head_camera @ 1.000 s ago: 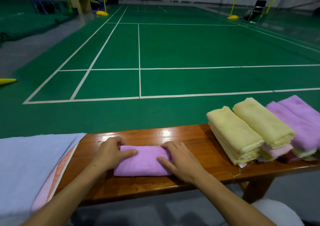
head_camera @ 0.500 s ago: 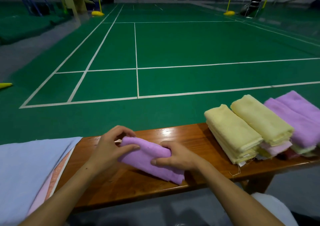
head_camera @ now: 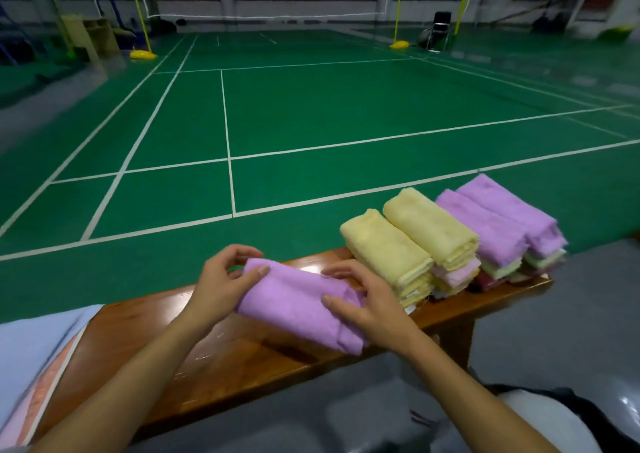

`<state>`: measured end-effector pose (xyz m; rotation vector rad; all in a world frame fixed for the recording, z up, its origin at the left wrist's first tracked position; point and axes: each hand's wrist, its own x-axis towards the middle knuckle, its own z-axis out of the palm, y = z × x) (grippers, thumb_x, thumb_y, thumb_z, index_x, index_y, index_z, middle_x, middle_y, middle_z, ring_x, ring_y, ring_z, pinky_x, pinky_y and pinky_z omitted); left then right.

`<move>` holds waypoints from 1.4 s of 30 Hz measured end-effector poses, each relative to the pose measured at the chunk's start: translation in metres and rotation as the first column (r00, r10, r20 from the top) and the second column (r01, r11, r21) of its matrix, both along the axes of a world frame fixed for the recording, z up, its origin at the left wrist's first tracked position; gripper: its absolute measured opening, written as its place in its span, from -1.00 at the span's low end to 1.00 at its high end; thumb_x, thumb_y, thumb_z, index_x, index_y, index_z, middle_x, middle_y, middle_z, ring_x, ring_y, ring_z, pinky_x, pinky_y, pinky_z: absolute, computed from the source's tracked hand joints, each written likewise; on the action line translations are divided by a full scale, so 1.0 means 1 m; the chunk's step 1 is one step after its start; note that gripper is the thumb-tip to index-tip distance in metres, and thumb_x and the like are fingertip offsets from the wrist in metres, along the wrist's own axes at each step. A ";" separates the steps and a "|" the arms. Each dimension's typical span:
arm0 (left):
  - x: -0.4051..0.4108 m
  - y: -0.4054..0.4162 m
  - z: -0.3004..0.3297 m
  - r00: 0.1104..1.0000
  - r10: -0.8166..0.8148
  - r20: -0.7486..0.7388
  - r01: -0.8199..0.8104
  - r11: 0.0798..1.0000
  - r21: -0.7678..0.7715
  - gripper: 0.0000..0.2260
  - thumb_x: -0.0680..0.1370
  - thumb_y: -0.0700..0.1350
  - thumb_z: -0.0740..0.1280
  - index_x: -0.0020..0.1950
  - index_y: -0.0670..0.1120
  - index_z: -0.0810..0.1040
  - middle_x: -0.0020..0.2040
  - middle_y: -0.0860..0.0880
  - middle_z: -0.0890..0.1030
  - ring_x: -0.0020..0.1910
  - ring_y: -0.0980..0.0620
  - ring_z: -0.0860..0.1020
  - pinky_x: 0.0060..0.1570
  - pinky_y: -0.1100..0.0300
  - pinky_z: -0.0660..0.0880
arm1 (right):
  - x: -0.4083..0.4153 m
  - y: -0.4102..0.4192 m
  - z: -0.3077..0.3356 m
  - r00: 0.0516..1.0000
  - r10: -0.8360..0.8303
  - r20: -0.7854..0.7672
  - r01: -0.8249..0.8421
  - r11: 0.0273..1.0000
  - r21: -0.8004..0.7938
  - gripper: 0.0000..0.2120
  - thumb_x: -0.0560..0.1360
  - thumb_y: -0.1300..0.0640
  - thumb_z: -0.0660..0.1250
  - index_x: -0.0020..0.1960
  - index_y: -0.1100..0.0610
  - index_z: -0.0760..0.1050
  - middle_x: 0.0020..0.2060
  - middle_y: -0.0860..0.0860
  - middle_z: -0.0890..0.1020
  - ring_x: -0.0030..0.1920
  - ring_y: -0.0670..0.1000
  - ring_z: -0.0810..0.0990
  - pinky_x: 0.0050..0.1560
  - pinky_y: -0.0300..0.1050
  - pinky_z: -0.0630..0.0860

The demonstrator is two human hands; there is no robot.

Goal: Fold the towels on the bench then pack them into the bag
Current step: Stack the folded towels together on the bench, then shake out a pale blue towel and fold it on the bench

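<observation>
1. a wooden bench (head_camera: 221,355) runs across the lower view, in front of a green badminton court (head_camera: 311,123).
2. a folded purple towel (head_camera: 298,303) is lifted just above the bench near its middle, held between both hands.
3. the left hand (head_camera: 221,282) pinches the towel's far left end, thumb on the top face and fingers curled behind it.
4. the right hand (head_camera: 367,303) grips the towel's right side, thumb on top and fingers wrapped over the far edge.
5. the towel's long axis slopes from the far left end down to a near right corner, which hangs just over the bench's front edge.
6. stacks of folded towels (head_camera: 450,241), yellow and purple on top, sit on the bench just to the right of the held towel; the nearest yellow stack almost touches the right hand.
7. the stacks lie to the right of the grip, so the right hand is nearer them and would likely lead any placing there.
8. pale blue cloth (head_camera: 31,355) covers the bench's left end.
9. no bag can be clearly made out.
</observation>
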<state>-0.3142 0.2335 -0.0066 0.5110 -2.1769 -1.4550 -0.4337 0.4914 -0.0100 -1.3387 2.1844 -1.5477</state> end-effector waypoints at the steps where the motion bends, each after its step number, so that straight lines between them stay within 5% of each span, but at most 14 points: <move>1: -0.017 0.006 0.006 1.000 -0.015 -0.008 0.015 0.999 -0.029 -0.81 0.52 -0.24 0.54 0.10 -0.11 0.66 0.06 -0.02 0.70 0.01 0.17 0.67 -0.02 0.37 0.56 | -0.004 0.007 0.002 0.999 -0.038 -0.033 0.037 0.999 -0.039 -0.69 0.53 0.23 0.51 0.23 0.03 0.59 0.15 -0.17 0.64 0.24 -0.09 0.60 0.25 -0.23 0.49; 5: -0.100 0.028 0.034 0.993 -0.111 -0.035 0.106 0.986 -0.132 -0.79 0.51 -0.20 0.55 0.10 -0.06 0.65 0.08 -0.04 0.69 0.05 0.10 0.62 0.04 0.25 0.56 | -0.029 0.034 0.016 0.969 -0.226 -0.097 0.220 0.973 -0.073 -0.80 0.56 0.19 0.46 0.15 -0.02 0.65 0.10 -0.08 0.63 0.21 -0.08 0.56 0.20 -0.32 0.45; 10: -0.205 0.057 0.062 0.976 -0.217 -0.005 0.207 0.936 -0.286 -0.80 0.51 -0.22 0.55 0.09 -0.07 0.65 0.00 0.02 0.67 -0.08 0.24 0.58 -0.03 0.33 0.50 | -0.079 0.049 0.039 0.866 -0.476 -0.156 0.480 0.877 -0.012 -0.83 0.55 0.09 0.44 0.14 -0.03 0.65 0.09 -0.02 0.57 0.06 -0.22 0.49 0.07 -0.53 0.33; 15: -0.261 0.084 0.018 0.954 -0.240 0.182 0.297 0.853 -0.429 -0.69 0.48 0.04 0.53 0.17 -0.03 0.66 0.08 0.00 0.70 0.08 0.01 0.63 0.22 0.03 0.56 | -0.118 0.058 0.025 0.751 -0.493 -0.439 0.654 0.647 0.392 -0.78 0.59 -0.13 0.33 0.17 -0.09 0.60 0.08 -0.01 0.48 -0.04 0.06 0.58 -0.04 -0.01 0.59; 20: -0.251 0.086 -0.003 0.954 -0.208 0.215 0.281 0.868 -0.408 -0.56 0.47 0.26 0.35 0.22 0.04 0.65 0.12 0.04 0.70 0.12 0.04 0.63 0.20 0.05 0.57 | -0.120 0.052 0.011 0.639 -0.485 -0.597 0.740 0.599 0.305 -0.71 0.59 -0.18 0.29 0.12 -0.02 0.62 0.09 0.03 0.51 0.02 0.06 0.47 0.02 0.01 0.57; 25: -0.235 0.076 0.018 0.959 -0.181 0.220 0.272 0.809 -0.521 -0.52 0.51 0.28 0.33 0.26 -0.01 0.63 0.16 -0.01 0.68 0.11 0.01 0.62 0.19 0.01 0.58 | -0.120 0.046 0.012 0.653 -0.481 -0.584 0.723 0.625 0.294 -0.72 0.58 -0.17 0.31 0.09 0.00 0.61 0.08 0.02 0.53 0.05 0.05 0.45 0.05 0.01 0.54; 31: -0.187 0.060 0.054 0.975 -0.179 0.129 0.221 0.804 -0.553 -0.87 0.60 -0.03 0.44 0.09 -0.04 0.68 0.01 0.04 0.69 -0.04 0.06 0.62 0.09 0.05 0.58 | -0.106 0.035 0.037 0.590 -0.440 -0.677 0.746 0.618 0.249 -0.73 0.60 -0.09 0.33 0.21 0.03 0.59 0.16 0.07 0.57 0.12 0.09 0.49 0.08 -0.01 0.56; 38: -0.058 0.010 0.075 0.980 -0.144 0.138 0.193 0.862 -0.470 -0.76 0.51 0.17 0.34 -0.10 0.04 0.68 -0.21 0.15 0.70 -0.20 0.17 0.65 -0.04 0.04 0.62 | -0.050 -0.017 0.070 0.658 -0.316 -0.684 0.595 0.775 0.214 -0.83 0.59 -0.01 0.35 0.08 0.06 0.61 0.00 0.06 0.59 0.05 0.16 0.54 -0.08 0.03 0.54; 42: 0.036 -0.039 0.067 0.976 -0.077 0.203 0.163 0.879 -0.449 -0.86 0.58 0.04 0.39 -0.13 0.06 0.67 -0.24 0.20 0.69 -0.25 0.15 0.66 -0.07 0.02 0.63 | 0.000 -0.078 0.064 0.726 -0.155 -0.670 0.444 0.850 0.284 -0.82 0.60 -0.04 0.35 0.09 0.04 0.60 0.03 0.04 0.60 0.08 0.16 0.55 -0.07 0.04 0.54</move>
